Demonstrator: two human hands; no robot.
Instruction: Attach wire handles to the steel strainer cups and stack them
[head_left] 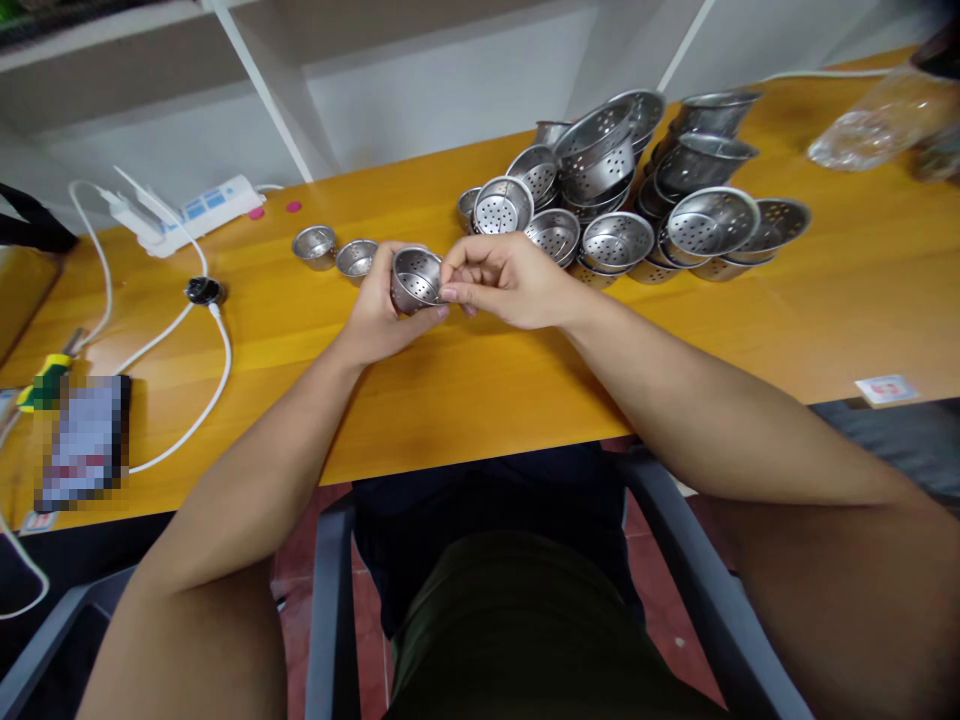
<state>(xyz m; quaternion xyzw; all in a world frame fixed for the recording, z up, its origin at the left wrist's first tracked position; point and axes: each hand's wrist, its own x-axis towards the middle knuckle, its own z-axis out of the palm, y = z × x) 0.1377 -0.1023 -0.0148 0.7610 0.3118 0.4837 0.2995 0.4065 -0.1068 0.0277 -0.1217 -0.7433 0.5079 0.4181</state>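
A small perforated metal cup (416,278) is gripped in my left hand (382,315), its mouth tilted up toward me. The thumb lies along the near side and the fingers wrap behind it. My right hand (506,280) pinches at the cup's right rim with thumb and forefinger; its other fingers are curled in. Whether a small part sits in that pinch cannot be made out. Just left of the held cup stand two similar cups, a nearer one (356,258) and a farther one (315,245).
Stacks of perforated metal cups (619,240) crowd the table (450,390) beyond my right hand. At the left are a power strip (206,213), white cables, a black plug piece (204,291), a phone (86,440) and a green-yellow tool (49,380). A clear plastic bag (862,130) lies far right.
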